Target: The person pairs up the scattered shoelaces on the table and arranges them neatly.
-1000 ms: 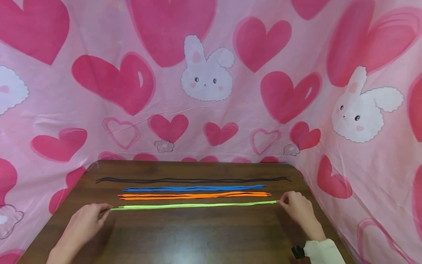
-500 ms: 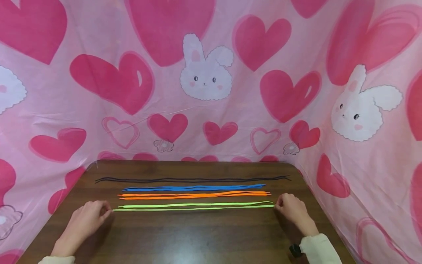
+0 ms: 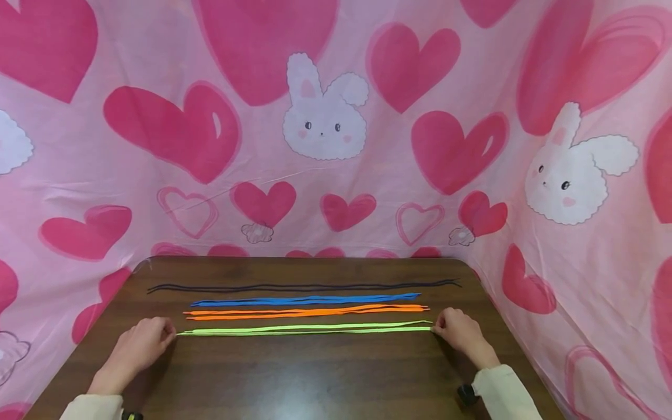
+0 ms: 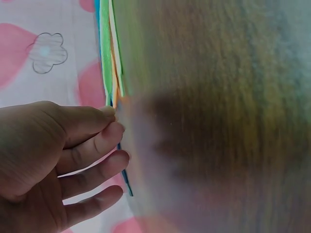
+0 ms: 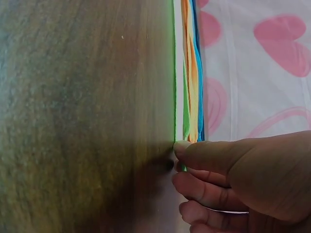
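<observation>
Two strands of neon-green flat shoelace (image 3: 310, 327) stretch side by side across the table, parted slightly toward the right. At their left end my left hand (image 3: 139, 349) pinches a tip between thumb and forefinger. In the left wrist view, the other fingers of that hand (image 4: 73, 150) are loosely bent, and the green lace (image 4: 105, 53) runs away from it. My right hand (image 3: 464, 333) pinches the right end of the nearer strand. The right wrist view has the thumb of this hand (image 5: 233, 170) over the lace (image 5: 178, 73), which looks pale there.
Behind the green laces lie orange shoelaces (image 3: 331, 312), then blue shoelaces (image 3: 315, 300), and thin black laces (image 3: 257, 287) farthest back, all roughly parallel. The brown wooden table (image 3: 315, 373) meets a pink heart-and-rabbit cloth (image 3: 388, 169) at the back and sides.
My right hand has moved slightly left and toward me with the lace end, so the two green strands have come apart at the right. My left hand still pinches its end.
</observation>
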{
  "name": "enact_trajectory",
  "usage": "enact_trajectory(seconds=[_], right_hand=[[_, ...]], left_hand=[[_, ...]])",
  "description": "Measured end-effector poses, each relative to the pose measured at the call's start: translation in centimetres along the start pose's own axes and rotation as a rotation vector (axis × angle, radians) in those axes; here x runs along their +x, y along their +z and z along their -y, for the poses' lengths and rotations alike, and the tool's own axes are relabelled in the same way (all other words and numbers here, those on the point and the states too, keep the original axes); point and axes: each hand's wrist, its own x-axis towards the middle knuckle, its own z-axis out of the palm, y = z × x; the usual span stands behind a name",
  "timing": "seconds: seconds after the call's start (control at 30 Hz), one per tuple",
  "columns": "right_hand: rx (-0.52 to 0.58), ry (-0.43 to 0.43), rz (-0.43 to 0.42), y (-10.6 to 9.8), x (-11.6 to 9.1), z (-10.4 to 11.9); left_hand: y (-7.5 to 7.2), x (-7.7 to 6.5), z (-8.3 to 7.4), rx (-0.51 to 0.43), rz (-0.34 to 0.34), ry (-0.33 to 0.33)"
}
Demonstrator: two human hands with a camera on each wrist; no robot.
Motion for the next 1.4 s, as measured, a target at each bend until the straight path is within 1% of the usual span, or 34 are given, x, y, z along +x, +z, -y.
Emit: enact_trajectory(seconds=[0.3,0.6,0.8,0.97,1.07,1.2,1.3,1.4], right_hand=[[-0.002,-0.012,-0.026,-0.2,0.0,0.2],[0.016,-0.003,-0.011,-0.1,0.0,0.1],[0.036,-0.002,-0.006,0.1,0.0,0.0],[0.058,-0.003,-0.005,0.1,0.0,-0.1],[0.059,-0.029,-0.017,-0.1,0.3,0.1],[0.065,-0.057,-0.046,-0.8,1.2,0.7],[0.08,-0.064,-0.074,-1.1,2.2,1.5],[0.087,-0.098,-0.098,-1.1,3.3,2.7]], left_hand=[[0.5,0.4,0.4,-0.007,0.047,-0.017],[0.8,0.5,0.7,-0.007,0.047,-0.026],[0.8,0.4,0.6,-0.01,0.049,-0.032],[0.5,0.0,0.5,-0.005,0.048,-0.038],[0.2,-0.2,0.4,-0.005,0.024,-0.041],[0.2,0.0,-0.1,-0.035,-0.053,-0.02],[0.4,0.9,-0.9,-0.067,-0.119,0.008],[0.7,2.3,-2.1,-0.093,-0.172,0.042]])
